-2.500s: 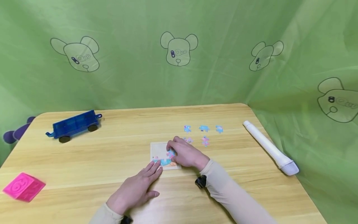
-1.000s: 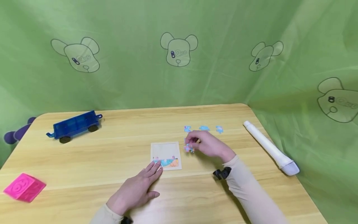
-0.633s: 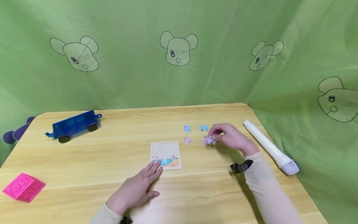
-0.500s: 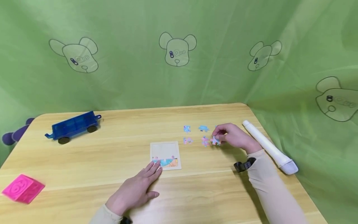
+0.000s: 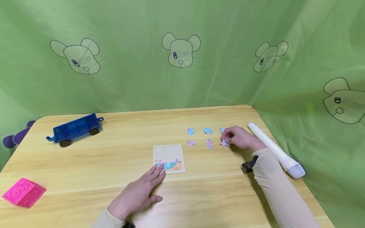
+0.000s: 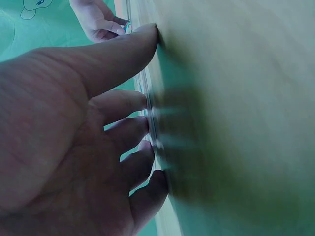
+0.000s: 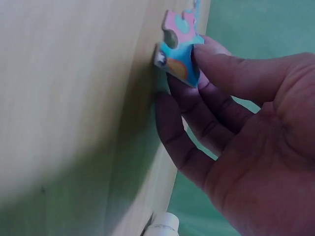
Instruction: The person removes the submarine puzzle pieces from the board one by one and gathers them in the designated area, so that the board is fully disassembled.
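Note:
My right hand (image 5: 239,136) pinches a pink and blue puzzle piece (image 7: 180,51) between thumb and fingers, low at the right end of the nearer row of pieces. Beside it on the table lies a pink puzzle piece (image 5: 209,144), with another pink one (image 5: 192,143) farther left. Behind them are a blue piece (image 5: 190,131), a second blue piece (image 5: 208,130) and one partly hidden by the right hand. The fingertips of my left hand (image 5: 139,194), fingers straight, rest on the lower left corner of the pale puzzle frame (image 5: 169,148), whose bottom row holds joined pieces.
A white toy microphone (image 5: 275,148) lies along the table's right side, close to the right forearm. At the back left stands a blue toy wagon (image 5: 76,129). A pink block (image 5: 24,192) sits at the front left. Green fabric (image 5: 182,85) hangs behind the table.
From the puzzle frame, my right hand has carried the puzzle piece rightward past the other pieces to the end of the nearer row. My left hand has stayed on the frame.

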{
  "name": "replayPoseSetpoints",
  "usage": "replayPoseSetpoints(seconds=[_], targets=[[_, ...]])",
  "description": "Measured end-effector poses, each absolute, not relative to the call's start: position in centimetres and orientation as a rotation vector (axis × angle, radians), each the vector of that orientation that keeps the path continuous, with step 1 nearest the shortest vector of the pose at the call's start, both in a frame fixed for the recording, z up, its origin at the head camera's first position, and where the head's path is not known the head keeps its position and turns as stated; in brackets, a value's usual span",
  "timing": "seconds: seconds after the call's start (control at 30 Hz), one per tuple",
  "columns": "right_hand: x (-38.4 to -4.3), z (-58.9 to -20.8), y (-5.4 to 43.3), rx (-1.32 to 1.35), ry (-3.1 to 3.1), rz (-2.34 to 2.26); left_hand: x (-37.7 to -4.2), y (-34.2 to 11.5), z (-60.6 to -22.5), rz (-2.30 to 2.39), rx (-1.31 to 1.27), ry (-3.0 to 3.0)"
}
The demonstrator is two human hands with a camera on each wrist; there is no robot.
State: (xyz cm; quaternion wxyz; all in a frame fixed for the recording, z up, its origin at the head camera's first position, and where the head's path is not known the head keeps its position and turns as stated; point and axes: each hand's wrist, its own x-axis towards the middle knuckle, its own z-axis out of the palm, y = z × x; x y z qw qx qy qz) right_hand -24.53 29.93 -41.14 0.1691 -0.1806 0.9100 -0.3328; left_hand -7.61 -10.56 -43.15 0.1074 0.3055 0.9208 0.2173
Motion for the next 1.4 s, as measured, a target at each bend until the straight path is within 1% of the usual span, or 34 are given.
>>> replayPoseSetpoints(seconds=[0.27,0.43,0.6,0.7,0.87,1.1,1.2,1.4], targets=[[-24.7,-41.7,30.2,-0.482,2.671,-0.839,-7.4,-10.4,-43.3,0.639,0.904,2.709],[-23.8,-40.9,29.8,-0.507,2.792,-0.752,-7.4,-10.4,-43.2,0.631,0.905,2.713],[-22.7,-39.9,28.1,-0.552,2.833,-0.783,-7.2,-10.5,-43.2,0.616,0.902,2.717],[-21.9,-39.7,26.3,-0.610,2.843,-0.788,-7.2,-10.5,-43.2,0.615,0.904,2.719],[-20.0,-39.7,21.8,-0.798,2.870,-0.700,-7.2,-10.5,-43.2,0.618,0.900,2.719],[-17.6,-39.8,15.9,-0.991,2.744,-0.649,-7.3,-10.6,-43.2,0.622,0.899,2.721],[-17.3,-40.2,13.9,-1.027,2.678,-0.664,-7.4,-10.6,-43.3,0.613,0.902,2.726],[-17.4,-41.3,11.0,-1.011,2.585,-0.706,-7.5,-10.6,-43.2,0.602,0.907,2.727]])
